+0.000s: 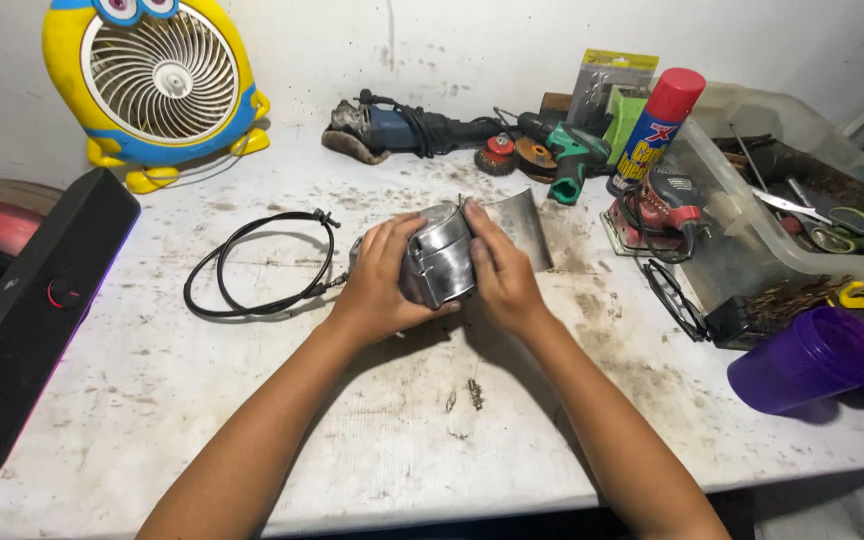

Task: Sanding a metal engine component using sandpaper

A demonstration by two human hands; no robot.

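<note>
Both my hands hold a shiny silver metal part [438,258] just above the middle of the dirty white table [372,440]. My left hand [382,280] wraps its left side and my right hand [500,272] grips its right side. A curved sheet of bare metal [524,222] lies right behind my right hand. A black looped cable [252,265] rests on the table to the left, its end running toward the silver part.
A yellow and blue fan [160,80] stands back left, a black speaker bar [27,320] at the left edge. Grinders, a green drill [574,155], a red-capped spray can [654,125] and a red sander [657,205] sit behind. A clear tool bin [752,215] and purple cup [810,362] are right.
</note>
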